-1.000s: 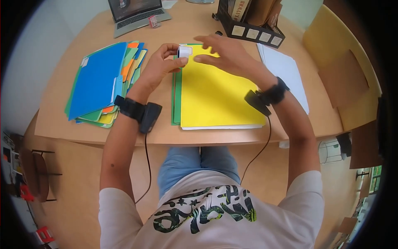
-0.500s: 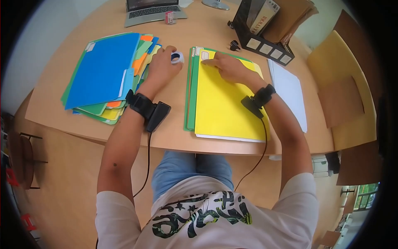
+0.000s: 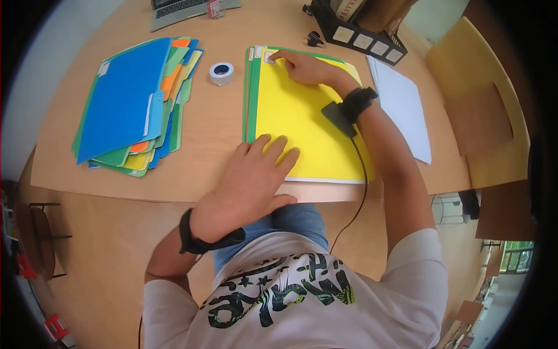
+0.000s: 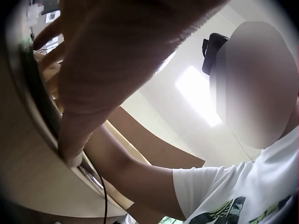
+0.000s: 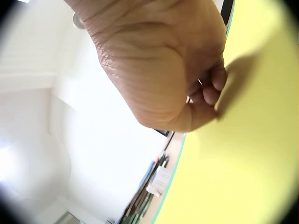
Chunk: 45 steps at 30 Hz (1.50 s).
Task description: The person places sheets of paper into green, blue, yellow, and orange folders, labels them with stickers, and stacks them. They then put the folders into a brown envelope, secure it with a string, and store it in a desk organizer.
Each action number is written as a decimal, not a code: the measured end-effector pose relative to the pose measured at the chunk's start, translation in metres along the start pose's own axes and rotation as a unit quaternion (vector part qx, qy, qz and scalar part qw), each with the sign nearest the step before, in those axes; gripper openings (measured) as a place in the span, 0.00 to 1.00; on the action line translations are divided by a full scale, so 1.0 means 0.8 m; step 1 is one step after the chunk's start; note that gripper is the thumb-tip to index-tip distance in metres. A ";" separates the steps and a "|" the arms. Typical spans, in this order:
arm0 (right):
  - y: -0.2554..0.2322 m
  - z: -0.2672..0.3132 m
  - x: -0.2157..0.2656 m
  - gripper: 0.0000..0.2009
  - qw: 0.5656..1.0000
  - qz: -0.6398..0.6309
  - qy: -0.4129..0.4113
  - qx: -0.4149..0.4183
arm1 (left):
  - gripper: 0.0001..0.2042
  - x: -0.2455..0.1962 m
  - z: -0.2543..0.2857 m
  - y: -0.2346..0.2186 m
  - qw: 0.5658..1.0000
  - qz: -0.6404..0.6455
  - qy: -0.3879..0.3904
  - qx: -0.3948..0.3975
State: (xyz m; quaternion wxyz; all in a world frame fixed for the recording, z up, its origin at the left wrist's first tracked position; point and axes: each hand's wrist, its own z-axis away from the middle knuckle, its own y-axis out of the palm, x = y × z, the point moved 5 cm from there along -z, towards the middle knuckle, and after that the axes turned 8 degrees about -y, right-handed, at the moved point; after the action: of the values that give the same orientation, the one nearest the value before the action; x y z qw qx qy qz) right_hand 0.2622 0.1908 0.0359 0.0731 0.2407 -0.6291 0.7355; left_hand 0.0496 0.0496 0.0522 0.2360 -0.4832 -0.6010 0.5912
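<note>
Yellow folder (image 3: 319, 128), bright and flat, white label (image 3: 268, 56) at its upper-left corner, mid-frame on a pale wood desk (image 3: 206, 128) beside a whitish wall (image 3: 87, 35). Hands apart: left hand (image 3: 247, 180) spread at the folder's lower-left edge, right hand (image 3: 305, 67) with index finger at the label, other fingers curled. Upper frame: one tape roll (image 3: 221, 74), one laptop (image 3: 174, 11). Left: one folder stack (image 3: 122, 99).
</note>
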 end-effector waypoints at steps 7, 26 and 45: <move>-0.041 0.127 -0.018 0.21 0.965 -0.217 -0.022 -0.147 | 0.22 0.012 0.009 0.015 0.995 0.004 -0.029 -0.096; 0.003 0.353 0.007 0.19 0.741 -0.542 0.051 -0.393 | 0.30 -0.033 0.020 -0.034 0.962 0.173 0.121 -0.176; -0.035 0.252 0.007 0.16 0.834 -0.371 -0.053 -0.405 | 0.17 0.060 -0.083 -0.019 0.798 0.555 -0.093 -0.216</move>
State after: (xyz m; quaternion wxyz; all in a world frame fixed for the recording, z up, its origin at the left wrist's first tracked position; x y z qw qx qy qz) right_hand 0.3215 0.0013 0.0820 0.3978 0.4434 -0.7374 0.3184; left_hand 0.0815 0.1256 0.0655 -0.3004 -0.7154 -0.3608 0.5174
